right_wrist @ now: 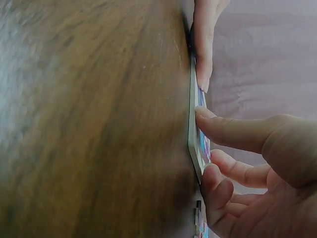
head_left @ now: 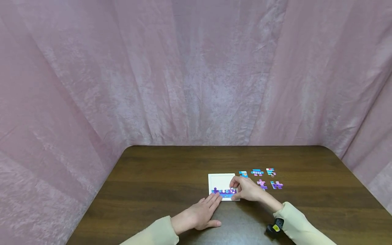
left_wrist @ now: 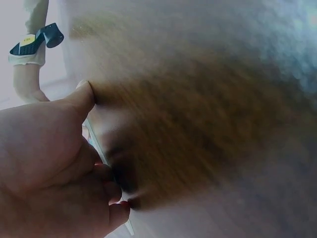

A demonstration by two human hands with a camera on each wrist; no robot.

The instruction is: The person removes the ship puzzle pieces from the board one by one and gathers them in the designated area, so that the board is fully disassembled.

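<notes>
A white puzzle tray [head_left: 222,175] lies on the table, its lower part filled by a row of purple and blue puzzle pieces [head_left: 225,193]. My left hand [head_left: 203,212] lies flat, straight fingertips on the tray's lower left edge, thumb out on the table. At the tray's lower right corner, my right hand [head_left: 249,190] pinches a puzzle piece [right_wrist: 206,148] between thumb and curled fingers, at the right end of the row. In the right wrist view the thumb [right_wrist: 233,130] rests at the tray's near edge. Much of that piece is hidden by the fingers.
Several loose puzzle pieces lie right of the tray, among them a blue and white one [head_left: 257,172], a pink one [head_left: 261,184] and a purple one [head_left: 277,185]. The brown wooden table [head_left: 153,177] meets pink curtains [head_left: 196,85] behind.
</notes>
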